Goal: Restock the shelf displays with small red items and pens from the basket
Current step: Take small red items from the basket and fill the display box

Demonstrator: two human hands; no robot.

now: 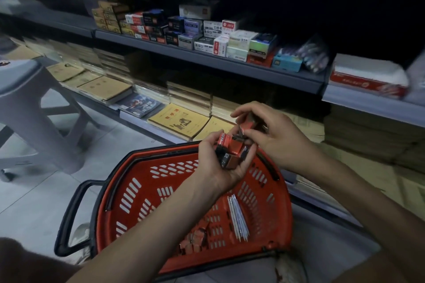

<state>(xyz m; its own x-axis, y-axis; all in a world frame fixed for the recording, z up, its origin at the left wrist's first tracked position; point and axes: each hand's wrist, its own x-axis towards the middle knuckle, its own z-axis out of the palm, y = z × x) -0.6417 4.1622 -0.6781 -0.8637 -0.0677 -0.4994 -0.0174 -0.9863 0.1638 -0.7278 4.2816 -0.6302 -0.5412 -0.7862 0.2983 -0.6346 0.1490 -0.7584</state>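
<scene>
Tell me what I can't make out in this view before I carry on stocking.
Head view:
- Red items in the left hand: count hidden by its fingers.
- Red item pinched by the right hand: mostly covered by fingers.
- Loose red pieces in the basket: partly behind the left forearm, dim.
- Boxes on the shelf: print blurred.
- Space above them: too dark.

We look out from a single wide-angle camera on the person's head, facing forward and steeply down. Close beneath us the left hand (pixel 220 165) and right hand (pixel 278 138) meet above the red basket (pixel 138 167). Farther off, the grey shelf (pixel 207 57) slants from far left to near right, bowed by the lens.
</scene>
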